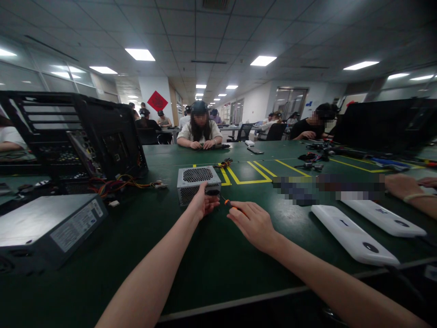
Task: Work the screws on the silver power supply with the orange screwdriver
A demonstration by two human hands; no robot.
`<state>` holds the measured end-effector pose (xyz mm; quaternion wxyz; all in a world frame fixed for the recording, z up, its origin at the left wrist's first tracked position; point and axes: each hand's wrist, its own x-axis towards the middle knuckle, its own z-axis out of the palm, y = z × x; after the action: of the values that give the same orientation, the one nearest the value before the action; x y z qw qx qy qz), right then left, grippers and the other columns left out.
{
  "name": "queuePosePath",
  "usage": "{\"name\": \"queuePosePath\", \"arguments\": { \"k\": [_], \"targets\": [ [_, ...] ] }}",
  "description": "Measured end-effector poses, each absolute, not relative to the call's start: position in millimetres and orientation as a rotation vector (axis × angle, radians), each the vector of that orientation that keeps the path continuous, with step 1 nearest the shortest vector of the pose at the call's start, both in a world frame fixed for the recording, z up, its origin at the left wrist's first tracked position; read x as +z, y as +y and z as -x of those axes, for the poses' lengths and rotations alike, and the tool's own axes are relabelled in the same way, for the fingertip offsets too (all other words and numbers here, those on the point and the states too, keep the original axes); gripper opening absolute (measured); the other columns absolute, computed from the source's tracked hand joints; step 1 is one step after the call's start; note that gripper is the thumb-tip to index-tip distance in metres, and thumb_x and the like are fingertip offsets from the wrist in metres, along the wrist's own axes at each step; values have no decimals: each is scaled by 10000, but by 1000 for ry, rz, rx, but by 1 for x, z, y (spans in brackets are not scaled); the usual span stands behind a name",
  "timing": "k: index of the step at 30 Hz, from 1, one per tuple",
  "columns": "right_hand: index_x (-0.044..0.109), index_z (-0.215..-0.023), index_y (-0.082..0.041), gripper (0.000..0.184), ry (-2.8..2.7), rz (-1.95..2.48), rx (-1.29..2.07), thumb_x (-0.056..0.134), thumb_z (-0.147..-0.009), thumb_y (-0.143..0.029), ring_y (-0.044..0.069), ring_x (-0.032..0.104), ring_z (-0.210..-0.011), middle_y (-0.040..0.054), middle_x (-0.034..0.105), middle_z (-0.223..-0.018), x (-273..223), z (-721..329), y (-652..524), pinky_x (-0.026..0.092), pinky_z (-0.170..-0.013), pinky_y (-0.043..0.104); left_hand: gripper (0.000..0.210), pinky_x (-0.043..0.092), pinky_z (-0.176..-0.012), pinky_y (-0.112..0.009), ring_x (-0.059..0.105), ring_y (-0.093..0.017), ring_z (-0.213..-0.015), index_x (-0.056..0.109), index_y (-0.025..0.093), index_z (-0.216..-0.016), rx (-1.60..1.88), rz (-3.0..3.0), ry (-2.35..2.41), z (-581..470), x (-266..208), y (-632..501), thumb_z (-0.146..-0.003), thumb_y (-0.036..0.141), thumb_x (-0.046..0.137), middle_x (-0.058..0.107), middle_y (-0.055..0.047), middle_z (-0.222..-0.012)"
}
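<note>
A grey metal computer power supply (199, 175) with a honeycomb vent on top sits on the green table in front of me. My left hand (204, 203) is against its near side, thumb up on the casing and fingers curled toward the right corner. In my right hand (251, 223) is a screwdriver (228, 202) with an orange and black handle. Its thin shaft points left at the power supply's right side, close to my left fingertips. Whether the tip touches a screw is too small to tell.
An open black computer case (75, 136) stands at left, behind a larger grey power supply (75, 228). Coloured cables (119, 182) lie beside it. White devices (353, 234) rest at right, near another person's hand (403, 189). A dark monitor (382, 127) stands behind; a person sits opposite.
</note>
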<state>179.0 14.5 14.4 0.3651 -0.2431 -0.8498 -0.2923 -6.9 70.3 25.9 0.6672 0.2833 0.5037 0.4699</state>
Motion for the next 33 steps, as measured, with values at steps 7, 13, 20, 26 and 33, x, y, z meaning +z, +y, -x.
{"name": "queuePosePath", "arguments": {
  "k": [7, 13, 20, 26, 33],
  "targets": [
    [552, -1003, -134, 209, -2286, 726, -791, 457, -830, -206, 220, 548, -862, 154, 559, -1050, 18, -176, 4, 429, -732, 347, 624, 355, -332, -140, 551, -85, -474, 597, 55, -803, 1054, -626, 1153, 6, 28, 68, -779, 626, 347, 598, -59, -625],
    [528, -1082, -168, 243, -2336, 630, -875, 399, -876, -152, 172, 571, -825, 133, 588, -1078, 14, -176, 4, 397, -690, 295, 618, 351, -339, -145, 534, -80, -460, 602, 62, -789, 1061, -625, 1154, 6, 29, 67, -775, 627, 353, 599, -62, -630],
    [548, -1006, -146, 210, -2404, 695, -783, 436, -837, -200, 214, 559, -895, 165, 554, -1091, 18, -173, 0, 416, -735, 327, 620, 358, -343, -148, 546, -87, -482, 601, 65, -791, 1056, -631, 1169, 6, 29, 66, -777, 630, 347, 607, -66, -640],
    [531, -1048, -148, 225, -2349, 640, -847, 388, -875, -132, 168, 587, -841, 164, 581, -1108, 14, -175, 3, 425, -697, 287, 604, 366, -341, -141, 559, -89, -495, 605, 72, -802, 1059, -630, 1163, 6, 28, 68, -780, 622, 357, 611, -66, -645],
    [549, -1017, -143, 219, -2418, 709, -774, 432, -834, -170, 215, 580, -886, 182, 554, -1120, 17, -173, -2, 438, -721, 328, 609, 364, -347, -151, 560, -89, -480, 605, 61, -809, 1060, -636, 1158, 7, 28, 68, -779, 618, 359, 617, -78, -661]
  ]
}}
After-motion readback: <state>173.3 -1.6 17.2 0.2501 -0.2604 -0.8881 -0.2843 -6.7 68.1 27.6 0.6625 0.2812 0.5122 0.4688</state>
